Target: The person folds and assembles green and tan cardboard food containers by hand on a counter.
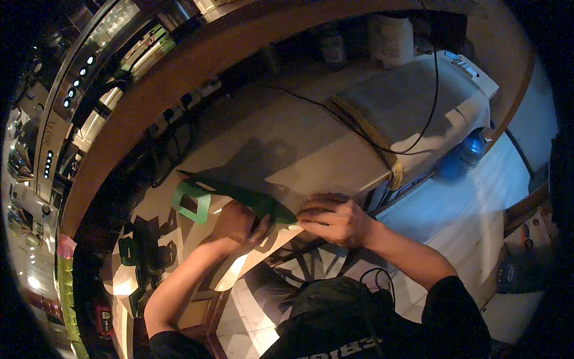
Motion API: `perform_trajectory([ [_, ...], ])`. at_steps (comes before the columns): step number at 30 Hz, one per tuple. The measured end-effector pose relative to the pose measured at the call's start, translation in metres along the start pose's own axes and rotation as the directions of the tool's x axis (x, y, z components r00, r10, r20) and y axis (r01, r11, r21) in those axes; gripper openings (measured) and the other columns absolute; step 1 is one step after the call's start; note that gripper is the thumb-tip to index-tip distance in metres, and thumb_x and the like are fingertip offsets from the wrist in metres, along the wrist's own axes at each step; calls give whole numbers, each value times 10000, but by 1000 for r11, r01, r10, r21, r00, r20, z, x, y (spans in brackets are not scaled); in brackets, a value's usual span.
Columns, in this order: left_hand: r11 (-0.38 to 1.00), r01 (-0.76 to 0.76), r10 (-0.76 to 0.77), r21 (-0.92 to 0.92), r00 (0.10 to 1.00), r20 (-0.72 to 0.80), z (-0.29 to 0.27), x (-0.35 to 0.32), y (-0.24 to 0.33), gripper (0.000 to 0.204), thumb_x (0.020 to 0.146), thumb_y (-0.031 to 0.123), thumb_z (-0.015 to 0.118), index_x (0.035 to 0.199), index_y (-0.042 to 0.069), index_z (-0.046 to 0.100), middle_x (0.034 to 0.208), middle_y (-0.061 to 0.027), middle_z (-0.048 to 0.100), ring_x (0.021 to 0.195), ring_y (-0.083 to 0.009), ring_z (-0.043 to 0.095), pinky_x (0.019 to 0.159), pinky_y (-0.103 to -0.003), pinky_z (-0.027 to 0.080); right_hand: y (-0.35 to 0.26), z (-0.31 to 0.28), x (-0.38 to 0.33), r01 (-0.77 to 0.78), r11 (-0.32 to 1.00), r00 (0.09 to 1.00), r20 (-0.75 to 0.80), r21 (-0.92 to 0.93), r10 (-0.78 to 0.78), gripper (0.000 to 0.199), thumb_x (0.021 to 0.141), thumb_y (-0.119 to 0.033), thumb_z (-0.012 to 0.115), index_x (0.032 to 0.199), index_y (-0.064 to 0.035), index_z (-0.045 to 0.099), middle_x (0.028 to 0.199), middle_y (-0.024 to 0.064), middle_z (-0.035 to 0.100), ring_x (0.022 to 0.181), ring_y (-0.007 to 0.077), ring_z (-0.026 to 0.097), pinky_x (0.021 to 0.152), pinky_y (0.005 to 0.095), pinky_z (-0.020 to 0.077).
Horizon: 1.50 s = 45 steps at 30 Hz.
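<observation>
Both my hands are at the near edge of a pale table (239, 119), on a green folded piece of thin card or sheet (248, 192). A green flap with a square cut-out (204, 210) sticks out at its left end. My left hand (236, 224) is curled around the near side of the piece, its fingertips partly in shadow. With the fingers of my right hand (332, 220) I pinch the piece's pointed right end. Several dark green pieces (128, 251) stand at the left end of the table, too dim to make out fully.
A grey cloth or mat with a yellowish edge (412, 99) lies at the right, crossed by a black cable (437, 78). Behind it stands a white container (391, 40). A curved shelf edge (167, 66) arches overhead at the left. Blue-lit round objects (472, 149) hang beside the table.
</observation>
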<state>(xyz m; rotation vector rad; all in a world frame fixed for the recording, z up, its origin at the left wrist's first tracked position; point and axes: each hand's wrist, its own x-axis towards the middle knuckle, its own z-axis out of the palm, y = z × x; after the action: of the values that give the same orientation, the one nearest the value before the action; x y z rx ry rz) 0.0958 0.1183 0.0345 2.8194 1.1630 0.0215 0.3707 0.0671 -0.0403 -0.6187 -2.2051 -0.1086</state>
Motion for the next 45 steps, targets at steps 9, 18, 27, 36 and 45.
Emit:
perform_trajectory([
  [9,986,-158,151,-58,983,-107,-7,13,11,346,913,308,574,1028,3,692,991,-249,689,972,-454,617,909,-486,496,1,1,-16,43,997,998,-58,63,-39,242,734,-80,711,972,-47,740,1057,67,729,922,269,699,752,341,594],
  [18,995,-73,65,-74,992,-108,11,15,-1,328,908,306,609,911,-20,646,903,-233,634,854,-415,606,796,-485,494,-20,-53,-26,-220,975,943,-251,29,220,221,712,-23,785,918,-62,715,961,62,727,858,257,695,720,364,575],
  [27,933,-295,209,-207,910,-358,3,26,5,422,891,337,681,1177,32,623,1034,-186,643,976,-393,627,880,-466,504,-33,-35,11,-297,955,950,-98,2,296,272,797,-154,779,1061,-106,735,1092,43,697,1083,287,613,938,434,504],
  [36,961,-189,136,-202,958,-253,-2,-5,1,520,921,427,621,1344,128,585,1274,-213,587,1229,-422,527,1055,-533,428,-30,-20,2,-299,937,945,79,-179,316,292,779,-204,795,1054,-117,751,1238,12,682,1238,341,516,1102,500,374],
  [45,966,250,-215,73,924,-317,25,-49,-35,835,959,643,341,1463,-21,387,1403,-270,467,1317,-427,421,1142,-520,293,-57,-67,-10,-156,987,985,-81,-40,153,261,910,-205,680,1138,-77,686,1190,115,671,1179,320,569,1078,522,386],
])
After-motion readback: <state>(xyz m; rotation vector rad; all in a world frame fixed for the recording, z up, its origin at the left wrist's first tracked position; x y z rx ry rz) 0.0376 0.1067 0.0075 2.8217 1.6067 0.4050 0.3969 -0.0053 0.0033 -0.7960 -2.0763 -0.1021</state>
